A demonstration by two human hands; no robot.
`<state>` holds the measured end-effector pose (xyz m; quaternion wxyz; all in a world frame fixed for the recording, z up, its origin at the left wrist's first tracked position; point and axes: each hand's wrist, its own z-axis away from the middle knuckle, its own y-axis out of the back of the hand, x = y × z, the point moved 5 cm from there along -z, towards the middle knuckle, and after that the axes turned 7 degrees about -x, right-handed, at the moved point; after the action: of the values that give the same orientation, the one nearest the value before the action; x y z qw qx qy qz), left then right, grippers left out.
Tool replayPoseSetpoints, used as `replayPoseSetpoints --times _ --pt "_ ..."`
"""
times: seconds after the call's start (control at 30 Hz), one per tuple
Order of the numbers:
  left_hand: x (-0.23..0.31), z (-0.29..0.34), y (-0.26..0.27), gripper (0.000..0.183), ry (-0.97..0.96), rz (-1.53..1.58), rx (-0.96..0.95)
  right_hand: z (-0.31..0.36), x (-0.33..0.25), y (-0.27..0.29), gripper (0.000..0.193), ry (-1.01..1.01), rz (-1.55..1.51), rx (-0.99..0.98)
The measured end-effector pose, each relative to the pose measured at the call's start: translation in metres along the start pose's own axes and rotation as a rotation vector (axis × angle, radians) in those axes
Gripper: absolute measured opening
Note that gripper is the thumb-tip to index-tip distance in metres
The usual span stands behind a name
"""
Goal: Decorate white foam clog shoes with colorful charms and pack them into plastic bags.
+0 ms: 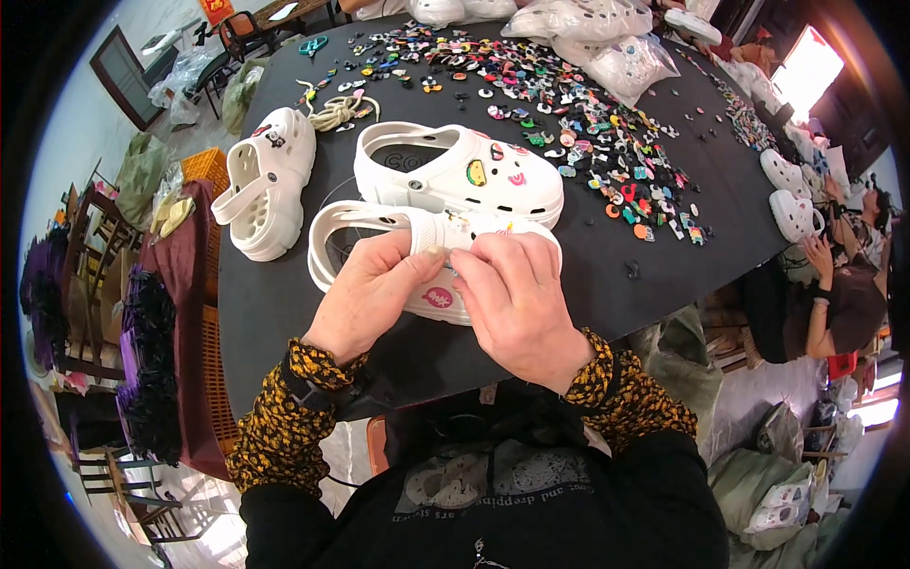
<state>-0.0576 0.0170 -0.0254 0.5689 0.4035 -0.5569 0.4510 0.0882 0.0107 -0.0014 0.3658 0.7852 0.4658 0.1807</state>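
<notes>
A white clog [430,228] lies on its side between my hands, its heel opening toward the left and a pink oval charm [437,298] on its near face. My left hand [372,296] grips its near side, thumb pressed on the upper. Close beside that thumb, the fingers of my right hand [517,302] are pinched together against the upper; whatever sits between them is hidden. Touching it just behind is a second white clog [445,190], carrying a taco-shaped charm [476,172] and other charms. Farther left a third white clog [270,185] bears a dark charm.
Loose colourful charms [607,161] spread across the far and right parts of the black table [654,284]. Behind the clogs lies a coil of cord [341,112]. Plastic bags of clogs [616,66] stand at the far edge. Another person [848,275] handles white clogs [794,216] at the right.
</notes>
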Motion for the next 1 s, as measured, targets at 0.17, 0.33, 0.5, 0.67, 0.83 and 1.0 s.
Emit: replayPoseSetpoints --times 0.17,0.33,0.5,0.67,0.83,1.0 --pt "0.000 0.001 0.001 0.023 0.008 -0.036 0.002 -0.005 0.003 0.000 0.024 0.006 -0.057 -0.032" --pt "0.002 0.002 -0.002 0.023 -0.003 -0.064 0.023 -0.006 0.005 -0.002 0.023 0.016 -0.111 -0.043" --pt "0.001 0.001 -0.002 0.022 -0.026 -0.070 0.021 -0.002 0.009 -0.006 0.022 0.045 -0.163 -0.025" --pt "-0.005 0.000 0.003 0.022 -0.028 -0.064 0.054 0.010 0.002 -0.007 0.020 0.141 -0.172 0.037" --pt "0.002 -0.003 -0.001 0.023 -0.007 -0.093 0.034 0.015 0.015 0.003 0.024 0.056 -0.347 0.117" --pt "0.001 0.000 0.000 0.026 -0.020 -0.122 0.023 0.006 0.044 0.032 0.022 -0.192 -0.511 0.131"
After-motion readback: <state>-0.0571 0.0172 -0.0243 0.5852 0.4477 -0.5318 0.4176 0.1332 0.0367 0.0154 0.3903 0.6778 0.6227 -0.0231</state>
